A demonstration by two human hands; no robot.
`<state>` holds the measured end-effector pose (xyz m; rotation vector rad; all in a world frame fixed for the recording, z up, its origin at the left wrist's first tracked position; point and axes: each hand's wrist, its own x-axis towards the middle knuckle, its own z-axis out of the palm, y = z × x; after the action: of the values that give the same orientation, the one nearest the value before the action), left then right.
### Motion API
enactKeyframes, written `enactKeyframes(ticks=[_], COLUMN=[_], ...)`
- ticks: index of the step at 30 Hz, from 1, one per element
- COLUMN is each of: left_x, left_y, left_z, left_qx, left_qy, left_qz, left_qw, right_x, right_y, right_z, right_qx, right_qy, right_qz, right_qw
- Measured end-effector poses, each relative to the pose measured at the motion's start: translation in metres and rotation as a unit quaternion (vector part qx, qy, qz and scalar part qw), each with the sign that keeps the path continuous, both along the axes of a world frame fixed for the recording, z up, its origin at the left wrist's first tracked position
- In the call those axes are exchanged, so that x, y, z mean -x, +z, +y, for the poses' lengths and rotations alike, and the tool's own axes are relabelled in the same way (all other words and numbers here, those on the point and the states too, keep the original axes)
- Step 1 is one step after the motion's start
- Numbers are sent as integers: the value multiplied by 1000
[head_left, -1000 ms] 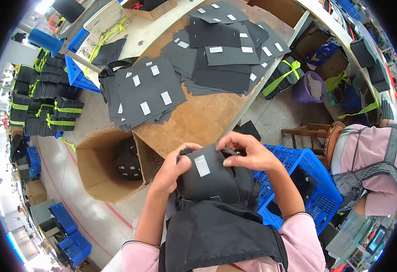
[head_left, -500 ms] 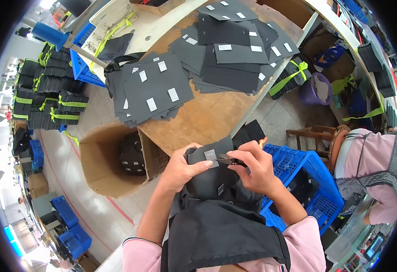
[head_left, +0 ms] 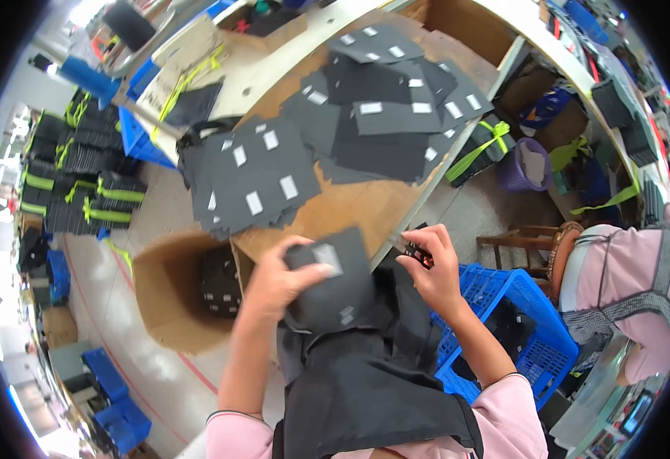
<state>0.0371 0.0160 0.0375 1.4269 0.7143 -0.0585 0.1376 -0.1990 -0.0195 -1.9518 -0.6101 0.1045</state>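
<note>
My left hand (head_left: 272, 279) grips a dark grey fabric panel (head_left: 344, 287) by its left edge above my lap, thumb on a white label (head_left: 326, 260). The hand and panel are somewhat blurred. To the right of the panel and apart from it, my right hand (head_left: 440, 274) is closed around small thread snips (head_left: 417, 252), whose blurred blades point up and left. Across the wooden table (head_left: 358, 203) in front of me lie loose piles of similar dark panels (head_left: 255, 172) with white labels.
On the left, an open cardboard box (head_left: 163, 294) holds dark pieces. A blue plastic crate (head_left: 545, 336) stands at my right, near a person in pink (head_left: 614, 268) and a wooden stool (head_left: 530, 245). Bundles tied with yellow-green strips (head_left: 117, 195) are stacked on the far left floor.
My right hand with the snips has moved right, away from the panel's label. The left hand has shifted the panel left and toward me. The whole view has tilted slightly.
</note>
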Motion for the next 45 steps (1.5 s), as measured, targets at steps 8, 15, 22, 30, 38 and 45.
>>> enactKeyframes(ticks=[8, 15, 22, 30, 38, 45], left_x=[-48, -42, -51, -55, -83, -51], left_y=[-28, -116, -108, -95, 1, 0], left_z=[149, 106, 105, 96, 32, 6], left_qx=[-589, -619, -604, -566, -431, 214], left_qy=[152, -59, -50, -19, 5, -211], left_qz=[-3, 165, 177, 172, -315, -232], left_qw=[794, 765, 775, 806, 846, 925], right_x=[-85, -188, -242, -242, -118, -58], right_y=[-15, -44, -53, -20, 99, 100], right_z=[18, 57, 72, 67, 38, 10], right_qx=[-46, 82, 252, 17, 86, -11], right_qy=[-49, -130, -207, -198, 70, 234], right_qz=[-2, -94, 21, -23, -297, -61], right_qw=[998, 984, 945, 980, 948, 970])
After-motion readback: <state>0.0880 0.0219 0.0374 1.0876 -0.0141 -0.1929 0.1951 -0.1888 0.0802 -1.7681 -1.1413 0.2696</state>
